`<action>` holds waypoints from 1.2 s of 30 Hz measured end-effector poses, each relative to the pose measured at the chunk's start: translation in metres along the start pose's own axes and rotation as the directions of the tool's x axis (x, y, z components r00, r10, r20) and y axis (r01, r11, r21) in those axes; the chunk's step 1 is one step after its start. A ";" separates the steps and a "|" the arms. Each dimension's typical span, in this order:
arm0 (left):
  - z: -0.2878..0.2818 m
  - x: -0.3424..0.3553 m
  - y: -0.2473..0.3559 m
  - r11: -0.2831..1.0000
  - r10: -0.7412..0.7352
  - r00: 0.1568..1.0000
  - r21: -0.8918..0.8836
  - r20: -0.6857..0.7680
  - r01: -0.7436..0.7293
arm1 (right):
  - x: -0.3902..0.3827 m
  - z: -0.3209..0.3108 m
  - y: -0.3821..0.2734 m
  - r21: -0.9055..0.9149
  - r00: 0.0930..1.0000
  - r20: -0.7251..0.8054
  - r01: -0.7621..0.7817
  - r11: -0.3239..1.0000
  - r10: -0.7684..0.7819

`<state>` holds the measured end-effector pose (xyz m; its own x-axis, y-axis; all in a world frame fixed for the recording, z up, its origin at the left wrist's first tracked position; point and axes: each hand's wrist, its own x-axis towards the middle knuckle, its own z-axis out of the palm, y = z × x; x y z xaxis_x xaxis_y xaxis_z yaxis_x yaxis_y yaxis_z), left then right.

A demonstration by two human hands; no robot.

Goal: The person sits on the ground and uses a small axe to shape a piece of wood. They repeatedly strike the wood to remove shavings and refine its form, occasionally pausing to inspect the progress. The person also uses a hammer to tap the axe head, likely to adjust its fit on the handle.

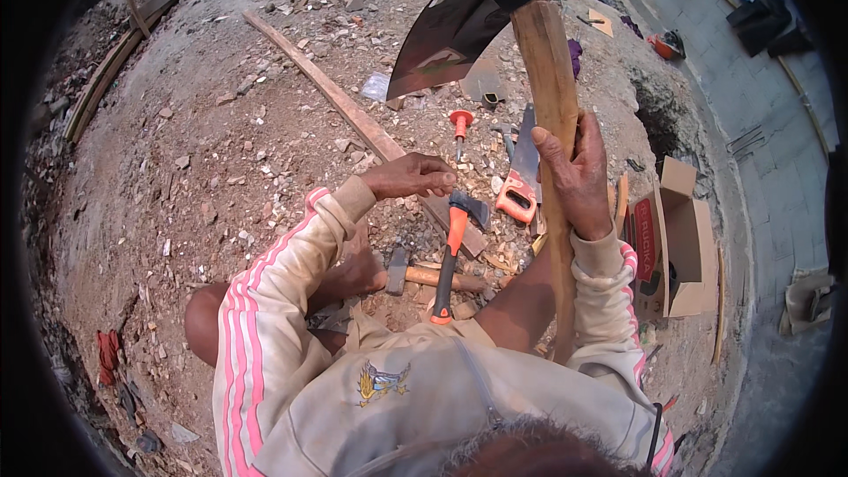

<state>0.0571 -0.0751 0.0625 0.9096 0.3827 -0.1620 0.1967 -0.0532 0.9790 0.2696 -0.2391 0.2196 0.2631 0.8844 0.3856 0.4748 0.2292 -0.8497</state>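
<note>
My right hand (574,172) is wrapped round the wooden handle (545,62) of a hoe. It stands upright, its broad dark blade (450,40) curving off to the left from the socket on top. To the left, my left hand (411,177) hovers over a wooden plank (353,119); its fingers are curled together, and anything between them is hidden. Just below those fingers is an axe (455,238) with an orange and black handle. Under the axe lies a sledgehammer (397,272) with a wooden handle, close to my foot.
Beyond the axe lie a handsaw (518,185), a chisel with an orange guard (460,128) and a small hammer (506,137). An open cardboard box (676,252) stands on the right, before a grey block wall (751,97). Rubble and wood chips cover the ground.
</note>
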 end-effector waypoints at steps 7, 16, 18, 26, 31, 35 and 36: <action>0.038 0.010 0.197 0.561 0.598 0.617 -0.283 -0.511 -0.778 | 0.018 0.040 -0.032 -0.075 0.959 -0.021 0.281 0.957 -0.283; -0.058 -0.054 0.295 0.468 0.698 0.339 0.044 -0.631 -0.883 | 0.047 0.027 -0.063 0.220 0.944 0.092 0.289 0.932 -0.315; -0.092 -0.079 0.305 0.527 0.710 0.371 0.103 -0.599 -0.843 | 0.036 0.041 0.004 0.216 0.984 0.097 0.128 0.968 -0.152; -0.110 -0.145 0.275 0.640 0.565 0.356 0.123 -0.744 -0.759 | -0.092 0.116 0.257 -0.782 0.721 0.169 -0.317 0.537 0.672; -0.102 -0.174 0.255 0.598 0.559 0.258 0.168 -0.788 -0.784 | -0.128 0.144 0.268 -0.775 0.681 0.116 -0.393 0.494 0.723; -0.108 -0.168 0.254 0.560 0.631 0.108 0.355 -0.768 -0.748 | -0.131 0.138 0.275 -0.773 0.701 0.087 -0.400 0.492 0.707; -0.108 -0.168 0.251 0.571 0.653 0.069 0.431 -0.754 -0.698 | -0.132 0.141 0.275 -0.780 0.702 0.081 -0.397 0.483 0.708</action>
<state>-0.0864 -0.0529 0.3486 -0.0851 0.6872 0.7214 -0.3651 -0.6952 0.6192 0.2470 -0.2351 -0.1154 0.4529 0.8158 -0.3598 0.7801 -0.5580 -0.2832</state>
